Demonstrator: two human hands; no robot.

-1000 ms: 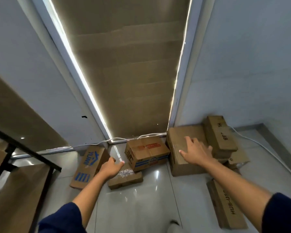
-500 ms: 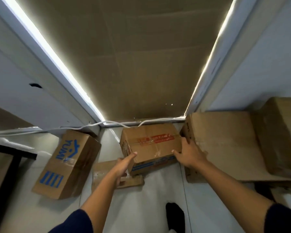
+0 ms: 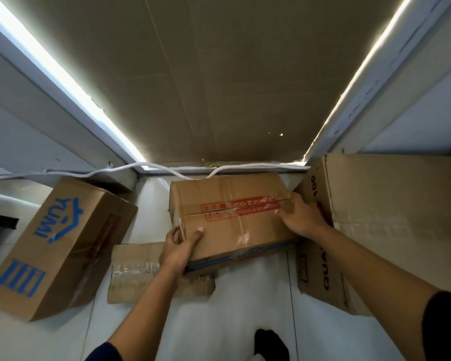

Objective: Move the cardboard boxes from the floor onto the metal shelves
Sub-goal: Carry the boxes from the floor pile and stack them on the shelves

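Both hands now closer, left hand (image 3: 179, 247), right hand (image 3: 301, 217) gripping taped box (image 3: 235, 220) ends.

A storeroom: taped cardboard boxes (image 3: 60, 246) crowd the white tiled floor (image 3: 250, 295).

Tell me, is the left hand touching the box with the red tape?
Touching. In the head view the left hand grips the near left corner of the box with red tape, thumb lying on its top and fingers curled round the side.
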